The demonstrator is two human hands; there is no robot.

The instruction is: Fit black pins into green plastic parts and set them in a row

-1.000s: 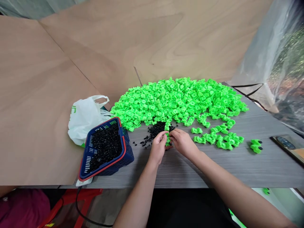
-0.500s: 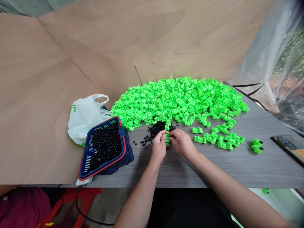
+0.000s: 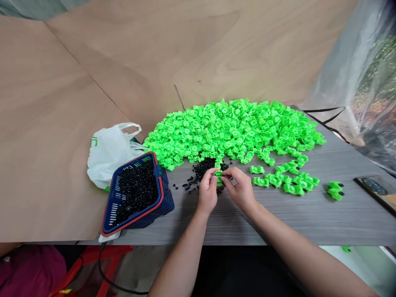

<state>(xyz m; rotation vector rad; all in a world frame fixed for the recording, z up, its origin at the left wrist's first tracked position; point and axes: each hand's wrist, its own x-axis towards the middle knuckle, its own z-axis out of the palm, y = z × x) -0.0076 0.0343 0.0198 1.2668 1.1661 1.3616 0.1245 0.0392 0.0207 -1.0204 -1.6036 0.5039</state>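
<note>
The left hand point(image 3: 208, 190) and right hand point(image 3: 240, 188), hardly moved since a second ago, keep their grip clamped on a green piece point(image 3: 218, 178) over the surface point(image 3: 185, 220), near the axles point(image 3: 204, 167), so work on it seems unfinished.

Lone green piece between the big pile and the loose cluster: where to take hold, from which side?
I'd pinch the lone green piece across its middle, from above. It lies lengthwise left to right, with bare tabletop along both long sides; the green pile beyond likely hampers a far-side approach.
</note>
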